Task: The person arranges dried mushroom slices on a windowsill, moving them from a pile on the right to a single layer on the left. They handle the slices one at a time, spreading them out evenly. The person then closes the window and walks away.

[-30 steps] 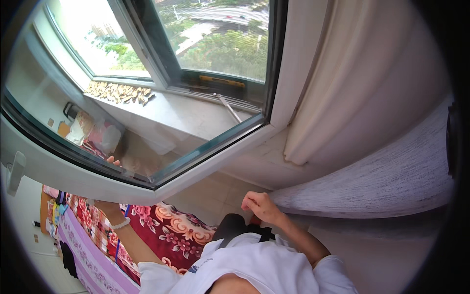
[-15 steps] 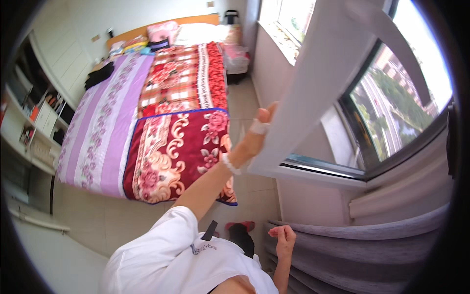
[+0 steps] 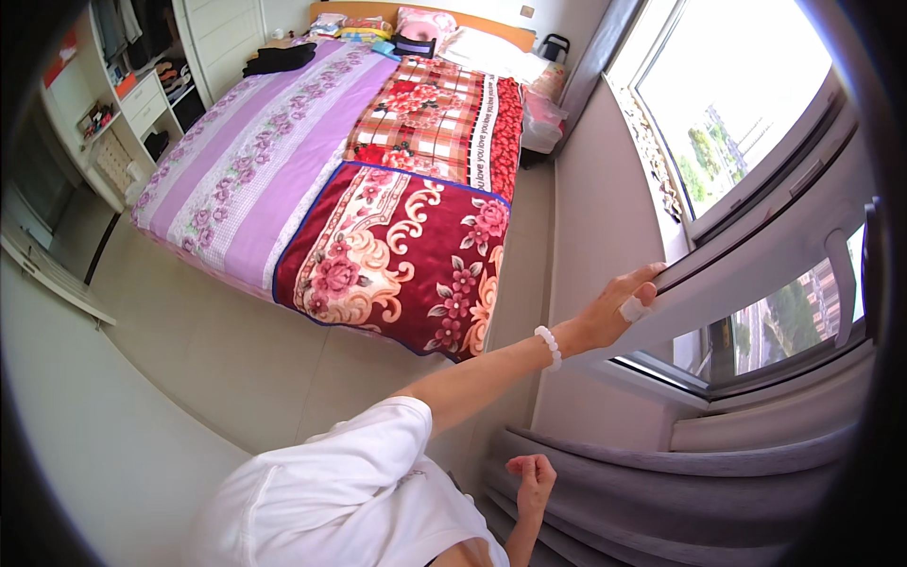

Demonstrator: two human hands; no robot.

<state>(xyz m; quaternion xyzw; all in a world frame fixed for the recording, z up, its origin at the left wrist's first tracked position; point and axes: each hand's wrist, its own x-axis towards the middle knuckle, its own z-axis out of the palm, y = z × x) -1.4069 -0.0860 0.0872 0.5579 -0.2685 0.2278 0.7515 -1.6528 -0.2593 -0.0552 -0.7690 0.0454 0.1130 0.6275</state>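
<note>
My left hand [image 3: 616, 308] reaches out to the right and grips the edge of a white window sash [image 3: 718, 274]. A white bandage [image 3: 634, 308] is wrapped on one of its digits, and a white beaded bracelet [image 3: 548, 349] circles the wrist. The sash stands partly swung in from the window frame [image 3: 812, 383], with a white handle [image 3: 839, 283] on its face. Low in front of my body, my right hand [image 3: 534, 484] is loosely curled, with nothing visible in it. Beside it hangs a grey curtain [image 3: 661, 491].
A bed [image 3: 246, 161] with purple bedding and a red floral blanket [image 3: 406, 246] fills the middle left. Open shelves [image 3: 142, 104] stand at the far left, near a white door-like panel [image 3: 85, 416]. Along the right wall runs a window sill [image 3: 652, 151].
The sash has swung right, back toward its frame, with my left hand on its edge. My view has shifted, so the bed sits further right. My right hand stays low and curled.
</note>
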